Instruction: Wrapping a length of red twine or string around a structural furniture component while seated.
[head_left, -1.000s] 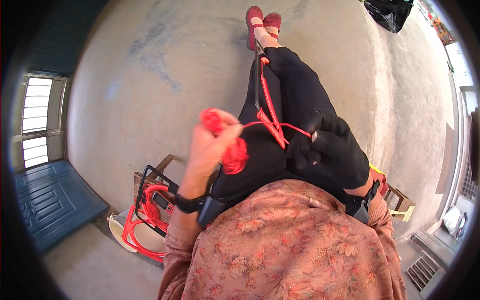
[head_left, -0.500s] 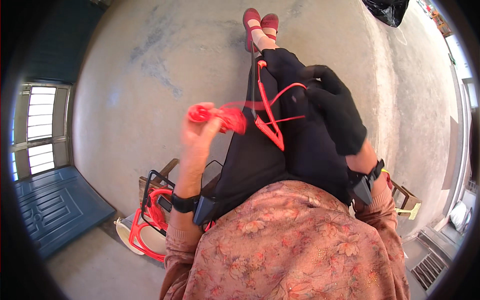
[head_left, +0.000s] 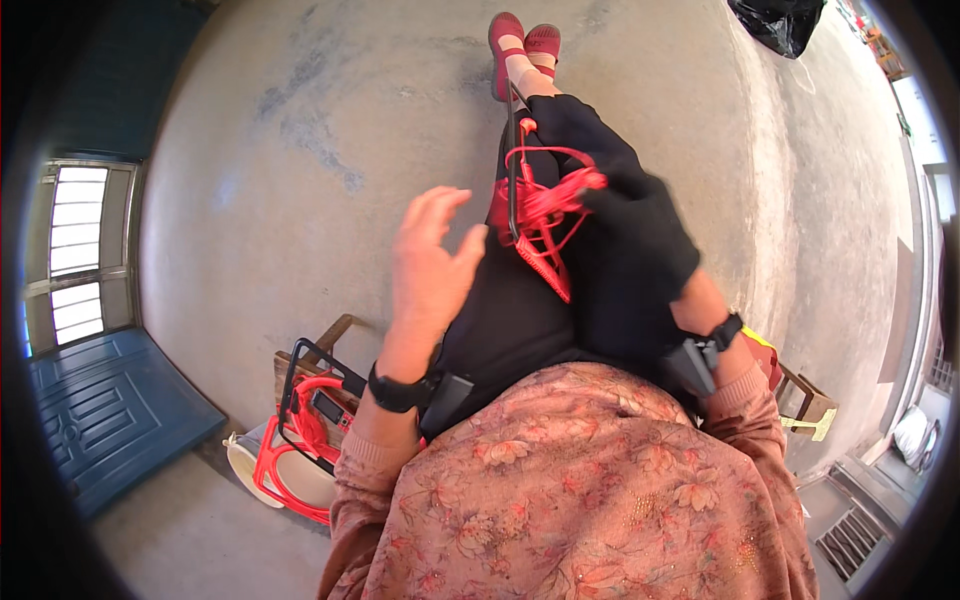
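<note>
- Here, just off centre toward one o'clock: gripping the red cord bundle (head_left: 552,203) in the black-gloved right hand (head_left: 645,225), fingers apparently clasped on its right end, too blurred to tell one from another.
- Holding that bundle right over the black frame (head_left: 512,165), probably to have loose cord close beside the red wrapping (head_left: 545,269) at the near end.
- Over at ten o'clock, hovering with the bare left hand (head_left: 430,265): fingers spread, thumb well apart, nothing gripped, seemingly clear of the cord so as not to crowd it.
- Laying the frame along the black-trousered legs (head_left: 625,335), likely for a steady prop from below and a spot within reach of both hands.
- Stretching those legs toward twelve o'clock, with dark red shoes (head_left: 507,65) close together, presumably to make a longer, flatter lap.
- Down at eight o'clock, near the left forearm: a second black frame (head_left: 288,387) with more red cord (head_left: 310,428), on or against the wooden bench (head_left: 338,332), impossible to say which; out of the lap's way, perhaps, yet handy.
- Tucked in there too, a small dark device (head_left: 328,406), probably for a quick glance.
</note>
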